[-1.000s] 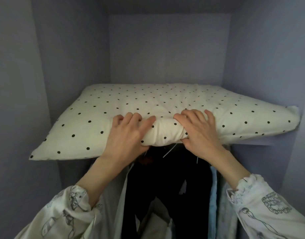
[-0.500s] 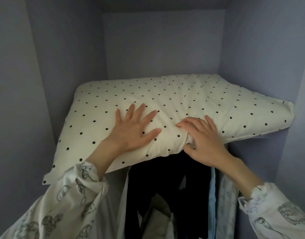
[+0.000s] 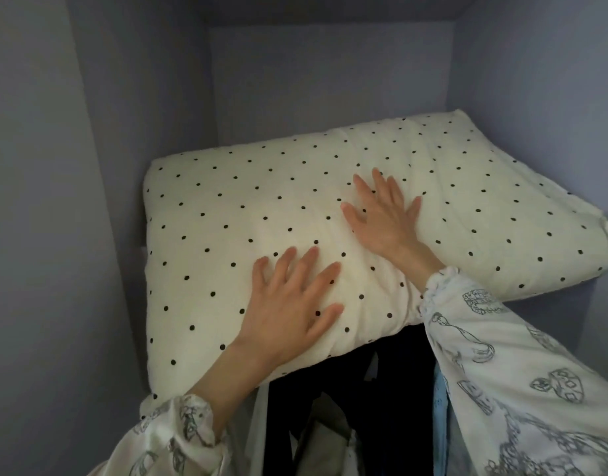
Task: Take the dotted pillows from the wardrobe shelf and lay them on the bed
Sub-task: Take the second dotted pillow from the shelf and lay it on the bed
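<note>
A cream pillow with black dots (image 3: 227,214) lies on the wardrobe shelf, its front edge hanging out over the shelf and its right end bent up against the side wall. My left hand (image 3: 292,310) rests flat on the pillow's near part with fingers spread. My right hand (image 3: 385,218) lies flat farther back on top, fingers straight and spread. Neither hand grips the fabric. The shelf itself is hidden under the pillow.
Grey-lilac wardrobe walls (image 3: 55,235) close in on the left, back and right. Below the shelf hang dark clothes (image 3: 381,407), a pale garment and a light blue one (image 3: 440,400). My patterned white sleeves cross the lower frame.
Both hands have let go of the pillow's front edge and moved onto its top, lying flat. The right hand reached farther back. The pillow's front edge now sags lower.
</note>
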A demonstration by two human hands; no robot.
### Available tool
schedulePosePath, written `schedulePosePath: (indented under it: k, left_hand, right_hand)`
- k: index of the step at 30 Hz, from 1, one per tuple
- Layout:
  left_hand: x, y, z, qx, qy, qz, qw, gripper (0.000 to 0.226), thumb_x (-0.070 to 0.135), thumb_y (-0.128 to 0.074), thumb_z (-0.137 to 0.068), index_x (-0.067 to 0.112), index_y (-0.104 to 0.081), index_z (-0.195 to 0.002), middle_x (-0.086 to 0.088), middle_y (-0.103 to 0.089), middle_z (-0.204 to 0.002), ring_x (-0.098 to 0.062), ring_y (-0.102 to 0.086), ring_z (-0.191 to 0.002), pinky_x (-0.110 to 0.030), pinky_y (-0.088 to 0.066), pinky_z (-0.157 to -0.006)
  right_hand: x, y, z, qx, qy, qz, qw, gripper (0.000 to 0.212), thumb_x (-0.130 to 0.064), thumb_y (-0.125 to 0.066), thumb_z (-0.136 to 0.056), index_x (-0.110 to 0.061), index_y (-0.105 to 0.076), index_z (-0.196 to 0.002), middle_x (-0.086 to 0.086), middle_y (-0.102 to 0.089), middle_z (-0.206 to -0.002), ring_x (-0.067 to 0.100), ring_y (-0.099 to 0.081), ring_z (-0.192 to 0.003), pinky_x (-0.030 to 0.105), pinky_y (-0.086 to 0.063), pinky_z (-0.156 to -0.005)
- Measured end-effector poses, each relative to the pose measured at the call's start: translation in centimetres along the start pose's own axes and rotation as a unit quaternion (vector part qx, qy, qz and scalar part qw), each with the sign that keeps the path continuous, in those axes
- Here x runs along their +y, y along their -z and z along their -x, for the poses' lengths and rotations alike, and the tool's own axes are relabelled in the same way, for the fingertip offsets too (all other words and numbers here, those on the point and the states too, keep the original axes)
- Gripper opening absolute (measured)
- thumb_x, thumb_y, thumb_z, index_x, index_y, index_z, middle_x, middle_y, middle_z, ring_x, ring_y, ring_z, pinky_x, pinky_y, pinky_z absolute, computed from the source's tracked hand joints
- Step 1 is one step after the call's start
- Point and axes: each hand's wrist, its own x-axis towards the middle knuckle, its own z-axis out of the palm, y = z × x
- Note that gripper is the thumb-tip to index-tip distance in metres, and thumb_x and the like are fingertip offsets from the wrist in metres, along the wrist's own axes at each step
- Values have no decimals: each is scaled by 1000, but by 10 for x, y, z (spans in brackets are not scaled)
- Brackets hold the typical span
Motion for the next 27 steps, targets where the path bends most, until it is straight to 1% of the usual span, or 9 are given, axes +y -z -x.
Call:
schedulePosePath:
  k: [3, 7, 9, 13, 16, 20, 22, 25, 27]
  left_hand:
    - [-15, 7, -12, 16, 2, 28, 999, 47, 45, -34, -88, 24, -49, -128, -4, -49, -136, -30, -46, -120, -52, -33, -95]
    - [-35, 2, -34, 2, 32, 21, 999, 50, 46, -27, -90, 29, -35, -137, -3, -31, -147, -27, -22, -136, -58, -12, -108]
    - [-46, -3, -48, -2, 44, 19, 999, 50, 48, -26, -92, 32, -28, -140, -3, -20, -151, -25, -9, -140, -60, -3, -109]
    - [-60, -3, -78, 15, 56, 6, 998, 53, 48, -26, -93, 32, -19, -142, -5, -6, -155, -27, 1, -142, -64, -1, -107]
    - [-66, 7, -104, 52, 53, -42, 996, 65, 48, -39, -89, 32, -8, -144, -9, 1, -156, -33, 4, -141, -69, -4, -104]
    - [-67, 27, -139, 98, 62, -44, 992, 89, 69, -44, -75, 37, 1, -144, -13, 0, -156, -36, 4, -142, -70, 0, -103]
    - [-71, 31, -150, 100, 71, -53, 991, 100, 82, -38, -63, 40, 5, -142, -13, -9, -154, -36, -6, -141, -70, -5, -103]
    - [-78, 27, -149, 99, 79, -66, 990, 104, 90, -29, -54, 42, -1, -141, -13, -30, -144, -32, -27, -131, -65, -19, -100]
    - [-80, 17, -139, 84, 97, -52, 990, 103, 92, -26, -53, 43, -5, -141, -11, -35, -139, -30, -31, -127, -62, -20, -100]
  right_hand:
    - [5, -13, 4, 4, 19, 46, 999, 58, -59, -8, -88, -40, -10, -143, -4, -4, -157, 23, 4, -143, 65, 8, -106]
    - [7, -18, 15, 21, 40, 68, 997, 58, -60, -5, -86, -42, -14, -141, -5, -6, -157, 23, 4, -143, 63, 7, -107]
    - [8, -18, 22, 30, 51, 71, 996, 58, -60, -5, -86, -42, -16, -140, -5, -5, -157, 23, 5, -143, 62, 8, -108]
    - [13, -26, 47, 88, 91, 81, 989, 58, -58, -11, -90, -35, -27, -141, 0, -13, -156, 27, -3, -143, 64, 0, -109]
    - [22, -34, 59, 130, 127, 101, 978, 52, -54, -22, -94, -30, -37, -138, 5, -25, -153, 31, -14, -142, 66, -7, -108]
    - [39, -40, 66, 170, 189, 131, 958, 51, -52, -30, -94, -31, -30, -141, 5, -25, -152, 30, -15, -141, 67, -9, -107]
    - [41, -41, 64, 184, 147, 106, 966, 54, -53, -26, -94, -32, -24, -143, 3, -20, -153, 25, -11, -142, 62, -4, -110]
    - [30, -33, 42, 214, -21, 25, 976, 60, -57, -20, -91, -31, -15, -145, 2, -11, -156, 21, -2, -143, 53, 6, -112]
    - [23, -27, 27, 210, -77, 10, 975, 65, -63, -20, -88, -33, -12, -146, 1, -10, -156, 22, -3, -144, 55, 8, -110]
